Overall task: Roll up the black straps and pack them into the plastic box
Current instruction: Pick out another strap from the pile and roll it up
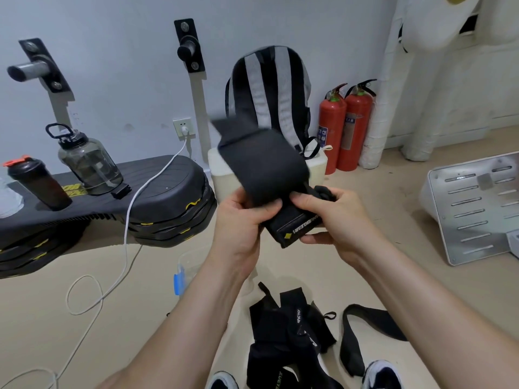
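A wide black strap with a yellow-lettered label end is held up in front of me, its loose length arching up and over. My left hand grips the strap's lower fold, thumb on top. My right hand pinches the labelled end and a small loop. More black straps lie in a heap on the floor below, with another loose strap to their right. The clear plastic box with a blue clip stands on the floor, partly hidden behind my left forearm.
A stack of black step platforms carries two bottles at the left. A white charging cable trails over the floor. A backpack on a white box, two fire extinguishers and a white metal panel stand further back. My shoes show at the bottom.
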The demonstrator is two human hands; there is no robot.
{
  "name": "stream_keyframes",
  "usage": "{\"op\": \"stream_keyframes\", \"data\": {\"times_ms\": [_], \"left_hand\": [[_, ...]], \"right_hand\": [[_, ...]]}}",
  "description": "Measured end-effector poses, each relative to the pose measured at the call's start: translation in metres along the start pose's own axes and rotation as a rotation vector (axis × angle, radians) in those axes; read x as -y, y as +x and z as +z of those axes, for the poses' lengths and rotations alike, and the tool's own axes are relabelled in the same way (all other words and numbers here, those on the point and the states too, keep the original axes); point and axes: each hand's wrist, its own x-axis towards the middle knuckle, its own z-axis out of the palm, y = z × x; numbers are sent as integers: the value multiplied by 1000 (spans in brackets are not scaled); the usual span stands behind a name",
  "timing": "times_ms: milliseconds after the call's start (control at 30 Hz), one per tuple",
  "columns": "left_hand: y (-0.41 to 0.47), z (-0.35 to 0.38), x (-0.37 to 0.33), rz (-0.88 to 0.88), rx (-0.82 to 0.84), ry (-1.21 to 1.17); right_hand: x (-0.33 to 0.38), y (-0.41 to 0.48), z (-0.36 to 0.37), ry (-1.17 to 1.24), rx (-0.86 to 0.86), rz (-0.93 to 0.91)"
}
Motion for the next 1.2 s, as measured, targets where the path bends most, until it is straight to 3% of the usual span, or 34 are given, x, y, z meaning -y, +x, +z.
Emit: {"op": "stream_keyframes", "data": {"times_ms": [133, 300, 400, 467, 567, 633, 800, 900, 1033, 1200], "left_hand": [[-2, 1, -1, 40, 21, 97], [-2, -4, -8, 63, 92, 166], [-7, -5, -14, 121, 74, 369], [-9, -6, -16, 67, 58, 441], [-10, -7, -21, -206, 123, 152], [-15, -4, -24, -299, 143, -17], [-7, 1, -18, -146, -31, 7], [-5, 5, -13, -216, -96, -48], [-4, 9, -4, -342, 29, 102], [-1, 7, -12, -276, -35, 119]], "right_hand": [[-1, 8, -4, -19, -107, -27], [-1, 11, -2, -5, -100, -36], [4, 11, -2, -4, -124, -86], [6, 10, -1, 12, -153, -130], [7, 9, -2, 9, -185, -206], [8, 9, -3, -34, -199, -254], [9, 7, 0, -144, -270, -295], [10, 7, 3, -31, -296, -275], [5, 2, 13, 152, -278, -200], [4, 0, 12, 290, -101, -98]]}}
